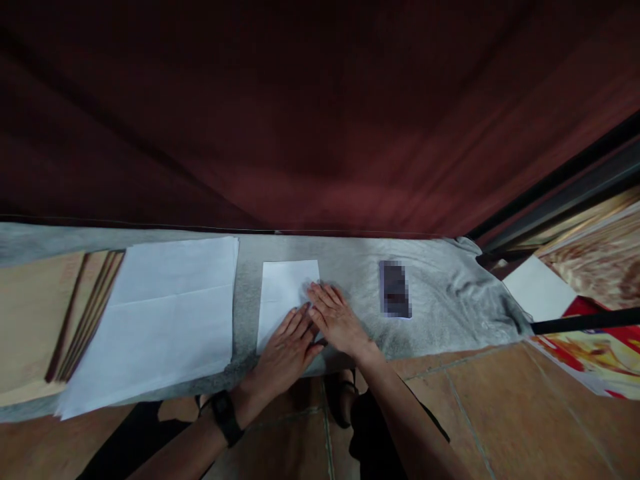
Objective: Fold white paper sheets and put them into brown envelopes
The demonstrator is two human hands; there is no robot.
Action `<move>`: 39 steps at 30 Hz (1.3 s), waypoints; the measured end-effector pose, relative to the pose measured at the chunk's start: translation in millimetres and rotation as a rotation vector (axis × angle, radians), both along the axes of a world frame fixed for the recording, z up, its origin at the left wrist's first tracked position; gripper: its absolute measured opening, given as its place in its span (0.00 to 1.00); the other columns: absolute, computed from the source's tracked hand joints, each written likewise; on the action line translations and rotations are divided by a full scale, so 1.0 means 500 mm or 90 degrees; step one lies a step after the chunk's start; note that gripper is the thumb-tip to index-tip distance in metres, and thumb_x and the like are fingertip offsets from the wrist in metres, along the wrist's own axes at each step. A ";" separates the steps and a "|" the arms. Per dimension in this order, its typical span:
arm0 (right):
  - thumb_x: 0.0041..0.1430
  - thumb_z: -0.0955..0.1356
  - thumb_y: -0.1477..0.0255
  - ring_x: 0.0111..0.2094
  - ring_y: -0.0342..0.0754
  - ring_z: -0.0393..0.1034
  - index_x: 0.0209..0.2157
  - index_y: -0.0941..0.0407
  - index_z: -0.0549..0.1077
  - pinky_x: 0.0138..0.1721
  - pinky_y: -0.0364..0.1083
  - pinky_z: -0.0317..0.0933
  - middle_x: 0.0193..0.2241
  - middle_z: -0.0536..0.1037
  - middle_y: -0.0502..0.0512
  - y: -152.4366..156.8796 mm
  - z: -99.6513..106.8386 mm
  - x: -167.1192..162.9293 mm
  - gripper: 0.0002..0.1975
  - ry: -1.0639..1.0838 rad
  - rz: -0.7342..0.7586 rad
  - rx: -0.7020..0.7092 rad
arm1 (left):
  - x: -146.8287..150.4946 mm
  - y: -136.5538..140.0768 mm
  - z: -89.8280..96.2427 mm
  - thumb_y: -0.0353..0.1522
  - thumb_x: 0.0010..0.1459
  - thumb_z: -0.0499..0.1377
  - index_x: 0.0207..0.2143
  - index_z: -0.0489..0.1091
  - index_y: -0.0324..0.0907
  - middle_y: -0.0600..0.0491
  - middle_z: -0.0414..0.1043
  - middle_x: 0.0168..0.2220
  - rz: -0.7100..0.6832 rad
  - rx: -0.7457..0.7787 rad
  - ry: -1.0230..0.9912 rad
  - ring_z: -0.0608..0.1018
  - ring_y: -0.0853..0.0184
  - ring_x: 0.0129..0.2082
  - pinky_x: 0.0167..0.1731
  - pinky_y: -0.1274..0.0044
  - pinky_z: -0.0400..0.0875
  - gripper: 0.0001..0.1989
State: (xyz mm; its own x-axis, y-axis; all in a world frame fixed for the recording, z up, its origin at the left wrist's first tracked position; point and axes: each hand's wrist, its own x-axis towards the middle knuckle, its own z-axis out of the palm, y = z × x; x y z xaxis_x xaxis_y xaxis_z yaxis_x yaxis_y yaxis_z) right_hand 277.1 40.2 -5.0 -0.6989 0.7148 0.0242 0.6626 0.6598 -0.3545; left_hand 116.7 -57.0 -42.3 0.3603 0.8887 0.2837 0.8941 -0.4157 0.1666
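Flanking both hands (313, 333): paper stack (160, 313), phone (395, 290).

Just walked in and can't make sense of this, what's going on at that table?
A person has both hands flat on a small white sheet of paper lying on a grey cloth. The left hand, with a black watch on its wrist, and the right hand press side by side on the sheet's right part. A stack of larger white sheets and brown envelopes lie to the left, a phone to the right.

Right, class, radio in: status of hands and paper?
Left hand, right hand flat on small white folded paper sheet. Big white paper stack alongside, apart.
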 end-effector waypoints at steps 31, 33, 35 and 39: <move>0.72 0.63 0.71 0.45 0.50 0.79 0.53 0.55 0.74 0.46 0.45 0.67 0.44 0.83 0.58 0.051 0.029 -0.059 0.13 -0.022 -0.309 -0.090 | -0.129 0.034 0.017 0.38 0.70 0.49 0.68 0.61 0.30 0.33 0.57 0.70 0.302 -0.062 -0.017 0.63 0.46 0.70 0.67 0.53 0.59 0.30; 0.72 0.63 0.71 0.45 0.50 0.79 0.54 0.55 0.73 0.47 0.45 0.67 0.44 0.84 0.58 0.047 0.027 -0.055 0.14 -0.020 -0.298 -0.105 | -0.125 0.031 0.019 0.40 0.69 0.52 0.69 0.61 0.34 0.35 0.54 0.72 0.284 -0.061 -0.024 0.58 0.46 0.72 0.68 0.52 0.56 0.31; 0.71 0.63 0.72 0.46 0.51 0.79 0.57 0.54 0.72 0.48 0.45 0.67 0.45 0.83 0.58 0.042 0.025 -0.048 0.16 -0.019 -0.283 -0.107 | -0.117 0.023 0.022 0.42 0.67 0.56 0.70 0.60 0.38 0.38 0.51 0.74 0.231 -0.064 -0.027 0.53 0.46 0.74 0.70 0.51 0.51 0.33; 0.67 0.62 0.79 0.49 0.51 0.77 0.63 0.54 0.67 0.51 0.46 0.68 0.51 0.80 0.60 0.030 0.020 -0.028 0.24 -0.001 -0.209 -0.089 | -0.094 0.003 0.027 0.48 0.64 0.60 0.71 0.57 0.44 0.43 0.51 0.74 0.081 -0.116 -0.031 0.52 0.49 0.75 0.71 0.49 0.41 0.38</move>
